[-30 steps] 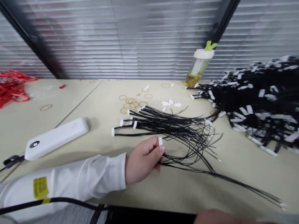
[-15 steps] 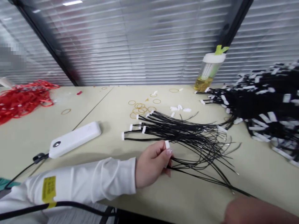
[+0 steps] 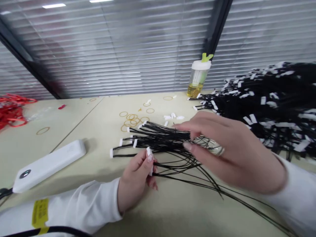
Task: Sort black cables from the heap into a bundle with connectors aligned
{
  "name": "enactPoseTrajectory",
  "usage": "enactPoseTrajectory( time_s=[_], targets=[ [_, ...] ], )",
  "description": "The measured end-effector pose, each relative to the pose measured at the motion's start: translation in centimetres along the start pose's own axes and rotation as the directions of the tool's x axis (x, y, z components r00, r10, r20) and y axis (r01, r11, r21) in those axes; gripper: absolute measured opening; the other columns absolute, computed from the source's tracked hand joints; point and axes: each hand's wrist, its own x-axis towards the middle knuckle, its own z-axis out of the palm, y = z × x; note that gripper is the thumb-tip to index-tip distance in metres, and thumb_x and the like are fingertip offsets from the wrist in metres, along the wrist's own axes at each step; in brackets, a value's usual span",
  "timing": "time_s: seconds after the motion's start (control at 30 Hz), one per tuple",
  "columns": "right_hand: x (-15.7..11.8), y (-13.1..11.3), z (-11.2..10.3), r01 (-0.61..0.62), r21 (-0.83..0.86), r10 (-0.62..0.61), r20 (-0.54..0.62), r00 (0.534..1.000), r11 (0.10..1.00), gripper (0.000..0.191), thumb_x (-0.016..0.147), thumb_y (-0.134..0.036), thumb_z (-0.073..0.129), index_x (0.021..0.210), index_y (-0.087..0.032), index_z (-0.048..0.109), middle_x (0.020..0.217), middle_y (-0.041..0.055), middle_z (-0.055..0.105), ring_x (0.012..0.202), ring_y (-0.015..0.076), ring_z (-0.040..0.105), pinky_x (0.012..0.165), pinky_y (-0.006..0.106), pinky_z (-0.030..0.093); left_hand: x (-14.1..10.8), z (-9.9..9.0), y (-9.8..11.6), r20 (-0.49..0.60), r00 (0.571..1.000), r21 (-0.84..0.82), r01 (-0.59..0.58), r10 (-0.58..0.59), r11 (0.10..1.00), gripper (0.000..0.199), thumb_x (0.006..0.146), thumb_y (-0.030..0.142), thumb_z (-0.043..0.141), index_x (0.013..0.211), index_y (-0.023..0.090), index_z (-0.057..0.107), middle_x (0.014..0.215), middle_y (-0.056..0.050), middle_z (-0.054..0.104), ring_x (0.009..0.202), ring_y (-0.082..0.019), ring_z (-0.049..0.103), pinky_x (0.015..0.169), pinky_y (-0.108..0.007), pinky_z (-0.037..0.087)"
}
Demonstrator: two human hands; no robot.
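My left hand (image 3: 137, 176) is closed, thumb against fingers, on several black wire cables by their white connectors (image 3: 149, 153). Their black wires (image 3: 177, 179) trail off to the right along the table, some running to the lower right edge. Just beyond lies a loose pile of black cables (image 3: 160, 140), white connectors pointing left and thin ends to the right. Over the right part of that pile hovers my right hand (image 3: 227, 151), thumb and forefinger apart with no cable visibly gripped; it hides many of the wire ends. A ring shows on one of its fingers.
Rubber bands (image 3: 132, 120) and small white connector pieces (image 3: 173, 116) lie behind the pile. A container with yellow contents (image 3: 197, 77) stands by the blinds. Right is a big heap of black cables (image 3: 269, 95); left are a white power bank (image 3: 51, 164) and red cables (image 3: 12, 112).
My right hand has come in from the lower right corner to above the cable pile. My left hand keeps its hold on the connectors. The whole view has shifted to the right.
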Motion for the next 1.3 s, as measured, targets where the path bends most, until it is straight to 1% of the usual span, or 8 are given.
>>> enactPoseTrajectory(
  time_s=[0.1,0.23,0.57,0.73,0.9,1.03,1.17,1.3],
  targets=[
    [-0.6,4.6,1.0,-0.204,0.013,0.199,0.172,0.965,0.979,0.013,0.078,-0.021,0.048,0.076,-0.017,0.06,0.057,-0.0016,0.053,0.052,0.008,0.047,0.052,0.022,0.038,0.0,0.0,-0.1,-0.014,1.0,0.001,0.001,-0.001,1.0,0.031,0.073,0.046,0.054,0.071,0.016,0.046,0.058,0.008,0.047,0.03,0.001,0.031,0.032,-0.017,0.038],
    [-3.0,7.5,2.6,-0.239,-0.089,0.252,0.477,0.842,0.967,0.018,0.076,-0.015,0.046,0.061,-0.017,0.057,0.053,-0.0026,0.055,0.049,0.0066,0.046,0.051,0.021,0.034,-0.2,-0.1,-0.1,0.003,0.999,-0.033,-0.041,0.041,0.999,0.028,0.076,0.043,0.052,0.071,0.016,0.046,0.06,0.007,0.048,0.033,0.0,0.039,0.037,-0.019,0.041],
    [-2.9,4.3,2.4,-0.154,0.149,0.045,0.56,0.827,0.977,0.018,0.082,-0.025,0.047,0.089,-0.022,0.064,0.081,0.0023,0.063,0.076,0.0116,0.057,0.073,0.026,0.041,-0.1,0.0,0.2,-0.026,0.996,-0.088,-0.088,0.086,0.992,0.024,0.078,0.039,0.049,0.071,0.017,0.044,0.06,0.006,0.046,0.037,-0.003,0.041,0.041,-0.022,0.042],
    [-2.9,2.7,3.2,-0.098,0.158,0.006,0.502,0.865,0.983,0.021,0.082,-0.032,0.048,0.095,-0.024,0.061,0.089,0.0013,0.064,0.082,0.014,0.057,0.074,0.027,0.042,-0.3,0.1,0.0,-0.019,0.994,-0.076,-0.107,0.106,0.991,0.023,0.079,0.038,0.048,0.071,0.017,0.043,0.059,0.007,0.044,0.038,-0.003,0.042,0.041,-0.022,0.042],
    [-3.0,1.9,4.5,-0.097,0.079,0.058,0.402,0.914,0.992,0.021,0.084,-0.025,0.044,0.077,-0.02,0.064,0.073,0.002,0.062,0.074,0.014,0.055,0.068,0.027,0.041,-0.3,0.1,-0.1,0.007,0.993,-0.076,-0.119,0.12,0.99,0.022,0.08,0.037,0.047,0.07,0.017,0.043,0.06,0.007,0.045,0.039,-0.004,0.044,0.043,-0.023,0.043],
    [-2.7,1.3,4.4,-0.096,-0.081,0.114,0.247,0.962,0.992,0.017,0.077,-0.019,0.047,0.067,-0.018,0.061,0.073,0.0048,0.057,0.071,0.0158,0.049,0.064,0.029,0.038,-0.3,0.2,0.0,0.004,0.994,-0.081,-0.113,0.113,0.99,0.022,0.079,0.036,0.048,0.07,0.017,0.043,0.06,0.007,0.045,0.039,-0.004,0.043,0.043,-0.023,0.044],
    [-2.4,1.9,3.1,-0.053,-0.397,0.134,0.179,0.975,0.916,0.021,0.076,-0.019,0.047,0.059,-0.018,0.059,0.059,0.0045,0.051,0.062,0.0169,0.047,0.058,0.031,0.033,0.0,0.3,0.2,-0.012,0.999,-0.124,-0.043,0.042,0.991,0.021,0.08,0.036,0.048,0.071,0.017,0.044,0.06,0.007,0.045,0.038,-0.003,0.04,0.042,-0.022,0.043],
    [-2.8,3.3,0.9,-0.208,-0.55,0.225,-0.038,0.974,0.809,0.017,0.078,-0.024,0.05,0.075,-0.019,0.065,0.047,0.0028,0.05,0.045,0.0129,0.043,0.048,0.028,0.027,0.4,0.4,0.5,-0.09,0.995,-0.192,0.035,-0.053,0.981,0.021,0.08,0.035,0.048,0.07,0.016,0.046,0.059,0.006,0.046,0.04,-0.003,0.039,0.04,-0.019,0.041]
  ],
)
